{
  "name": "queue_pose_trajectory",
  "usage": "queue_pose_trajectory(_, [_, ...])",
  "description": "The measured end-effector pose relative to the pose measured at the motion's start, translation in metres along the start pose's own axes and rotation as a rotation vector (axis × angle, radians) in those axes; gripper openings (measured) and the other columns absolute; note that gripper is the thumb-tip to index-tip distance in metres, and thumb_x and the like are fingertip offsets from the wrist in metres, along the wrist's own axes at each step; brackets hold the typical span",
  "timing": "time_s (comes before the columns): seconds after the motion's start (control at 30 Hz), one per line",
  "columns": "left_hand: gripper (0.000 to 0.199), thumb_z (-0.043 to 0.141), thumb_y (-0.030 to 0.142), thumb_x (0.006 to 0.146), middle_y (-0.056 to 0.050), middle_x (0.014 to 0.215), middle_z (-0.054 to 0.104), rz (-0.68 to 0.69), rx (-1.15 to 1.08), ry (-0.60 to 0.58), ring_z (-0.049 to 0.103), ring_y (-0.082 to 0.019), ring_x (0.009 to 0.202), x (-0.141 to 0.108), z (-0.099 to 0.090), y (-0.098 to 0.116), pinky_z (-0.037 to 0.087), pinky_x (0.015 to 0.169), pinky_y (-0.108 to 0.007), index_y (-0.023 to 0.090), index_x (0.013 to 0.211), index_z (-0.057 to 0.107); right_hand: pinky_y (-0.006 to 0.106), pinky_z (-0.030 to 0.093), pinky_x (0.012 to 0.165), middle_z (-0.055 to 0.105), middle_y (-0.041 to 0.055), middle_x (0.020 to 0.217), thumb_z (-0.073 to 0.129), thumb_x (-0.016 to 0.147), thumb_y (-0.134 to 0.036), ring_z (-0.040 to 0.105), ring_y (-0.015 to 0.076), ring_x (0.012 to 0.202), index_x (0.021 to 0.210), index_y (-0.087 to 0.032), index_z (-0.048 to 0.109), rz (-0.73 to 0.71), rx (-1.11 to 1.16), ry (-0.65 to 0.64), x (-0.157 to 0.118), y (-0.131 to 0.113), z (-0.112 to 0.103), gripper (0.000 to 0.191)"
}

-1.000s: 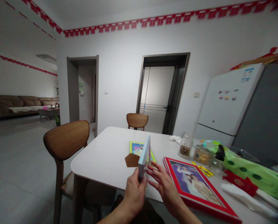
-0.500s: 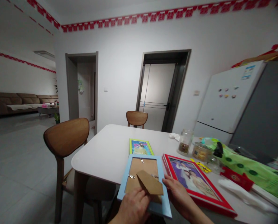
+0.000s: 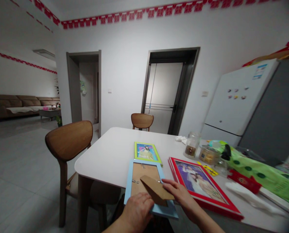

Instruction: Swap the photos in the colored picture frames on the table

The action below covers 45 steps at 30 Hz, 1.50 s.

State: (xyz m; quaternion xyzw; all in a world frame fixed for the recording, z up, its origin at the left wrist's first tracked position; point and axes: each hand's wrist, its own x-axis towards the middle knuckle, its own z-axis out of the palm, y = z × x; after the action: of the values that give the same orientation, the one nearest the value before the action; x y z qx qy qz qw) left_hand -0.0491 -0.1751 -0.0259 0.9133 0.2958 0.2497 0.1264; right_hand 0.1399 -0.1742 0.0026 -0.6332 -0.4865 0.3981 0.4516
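A light blue picture frame (image 3: 129, 174) lies back side up at the table's near edge, tilted toward me. Its brown backing board (image 3: 146, 171) has metal clips along the edges, and a brown stand flap (image 3: 156, 187) sticks up from it. My left hand (image 3: 139, 207) grips the lower left part of the frame, its fingers curled over the border. My right hand (image 3: 177, 192) is at the right border, fingertips on the clip there and the rest of the hand round the frame's side. Its thumb is hidden.
Beyond the blue frame lies a green picture frame (image 3: 160, 160). To the right is a red picture frame (image 3: 212, 207) with a photo. Farther right stand a glass jar (image 3: 192, 145), a lidded container (image 3: 208, 155) and a green bag (image 3: 261, 171). A wooden chair (image 3: 69, 139) stands left.
My right hand has moved from the frame's right edge up and inward onto the right clip. My left hand has shifted from beneath the stand flap to the lower left border.
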Motion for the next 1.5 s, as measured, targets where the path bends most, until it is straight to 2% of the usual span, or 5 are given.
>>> queue_pose_trajectory(0.43, [0.052,0.066,0.026,0.06,-0.007,0.12,0.045,-0.162,0.054,-0.027,0.039,-0.023,0.109,-0.009,-0.011,-0.013,0.023,0.096,-0.038,0.021,0.108,0.046,0.031,0.041,0.08,0.061,0.0099,0.097,0.048,0.061,-0.021,0.055,0.0211,0.089,0.097,-0.013,0.058,-0.27,-0.562,0.058,0.021,0.021,0.003,0.039])
queue_pose_trajectory(0.77, [0.028,0.064,0.031,0.065,-0.003,0.109,0.05,-0.183,0.042,-0.137,0.045,-0.02,0.103,-0.011,-0.031,-0.024,0.021,0.096,-0.039,0.02,0.086,0.049,0.025,0.039,0.073,0.057,0.0096,0.088,0.042,0.068,-0.015,0.055,0.0173,0.081,0.076,-0.014,0.064,-0.356,-0.916,0.108,0.044,0.016,0.02,0.023])
queue_pose_trajectory(1.03, [0.03,0.065,0.03,0.065,-0.001,0.1,0.054,-0.18,0.013,-0.08,0.049,-0.017,0.095,-0.016,-0.03,-0.023,0.023,0.095,-0.037,0.021,0.086,0.047,0.026,0.038,0.075,0.057,0.0103,0.093,0.041,0.074,-0.022,0.054,0.0185,0.085,0.094,-0.016,0.061,-0.374,-0.93,0.129,0.038,0.016,0.021,0.029])
queue_pose_trajectory(1.27, [0.03,0.066,0.028,0.065,-0.001,0.102,0.054,-0.177,-0.021,-0.044,0.049,-0.017,0.095,-0.017,-0.024,-0.027,0.019,0.097,-0.038,0.021,0.087,0.048,0.032,0.029,0.092,0.05,0.006,0.112,0.056,0.063,-0.024,0.042,0.02,0.106,0.085,-0.024,0.066,-0.535,-0.692,-0.289,0.003,0.004,0.031,0.024])
queue_pose_trajectory(1.5, [0.03,0.068,0.026,0.062,0.002,0.096,0.055,-0.188,-0.031,-0.039,0.049,-0.016,0.094,-0.016,-0.025,-0.025,0.02,0.096,-0.035,0.021,0.085,0.048,0.036,0.026,0.093,0.052,0.005,0.108,0.056,0.065,-0.027,0.041,0.0209,0.105,0.069,-0.024,0.067,-0.52,-0.651,-0.28,0.004,0.004,0.046,0.012])
